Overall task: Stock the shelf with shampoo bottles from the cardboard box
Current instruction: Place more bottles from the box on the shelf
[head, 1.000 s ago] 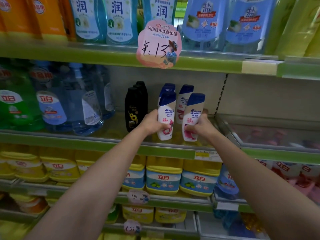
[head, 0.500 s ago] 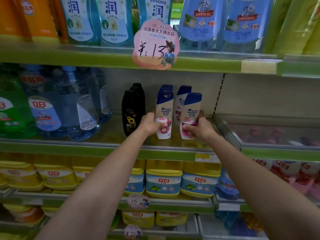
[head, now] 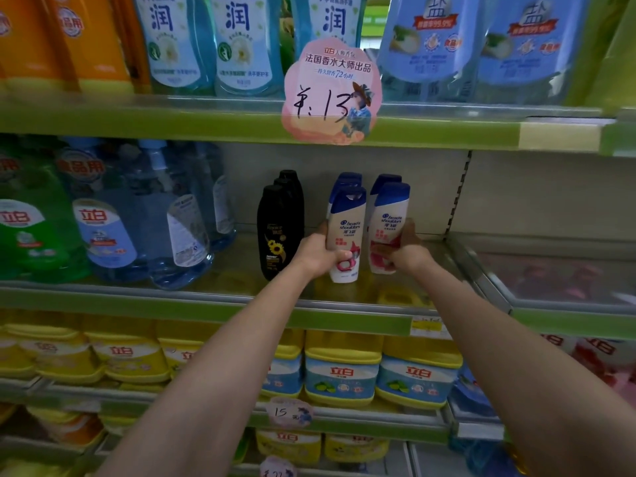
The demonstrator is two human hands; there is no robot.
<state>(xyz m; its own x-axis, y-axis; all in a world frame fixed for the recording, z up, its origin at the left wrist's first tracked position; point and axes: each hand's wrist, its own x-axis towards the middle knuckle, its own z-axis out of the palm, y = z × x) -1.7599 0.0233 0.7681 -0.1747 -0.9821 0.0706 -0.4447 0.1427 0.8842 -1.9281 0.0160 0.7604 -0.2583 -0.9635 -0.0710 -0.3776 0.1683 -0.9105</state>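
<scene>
Two white shampoo bottles with blue caps stand side by side on the middle shelf. My left hand grips the left shampoo bottle around its lower half. My right hand grips the right shampoo bottle, which stands upright. Behind each held bottle stands at least one more bottle of the same kind, mostly hidden. The cardboard box is out of view.
Black shampoo bottles stand just left of my left hand. Large blue and green detergent jugs fill the shelf's left part. A pink price sign hangs from the shelf above. The shelf section to the right has a glass front.
Both hands pushed their bottles further back onto the shelf. The right bottle went from tilted to upright, beside the left one.
</scene>
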